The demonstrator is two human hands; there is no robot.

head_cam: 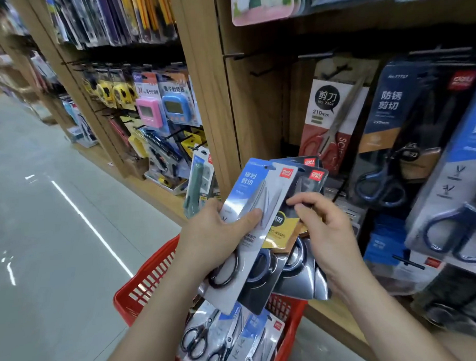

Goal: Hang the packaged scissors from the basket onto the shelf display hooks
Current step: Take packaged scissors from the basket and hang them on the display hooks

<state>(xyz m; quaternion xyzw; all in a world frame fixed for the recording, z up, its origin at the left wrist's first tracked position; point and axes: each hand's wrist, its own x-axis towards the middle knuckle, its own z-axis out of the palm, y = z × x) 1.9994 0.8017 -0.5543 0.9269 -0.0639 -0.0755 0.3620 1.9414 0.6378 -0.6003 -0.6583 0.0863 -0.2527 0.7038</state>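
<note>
The left hand (220, 235) grips a fan of 3 scissor packs (260, 220) above the red basket (143, 289), thumb clamped across the front pack so the hang holes stay up. The right hand (322, 228) pinches the rear pack's edge, probably to peel it off. More packs (231, 337) lie in the basket. Bare hooks (235, 56) at the shelf's upper left leave open room.

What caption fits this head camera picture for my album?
Left hand holds scissor packs over a red basket; right hand fingers one.
</note>
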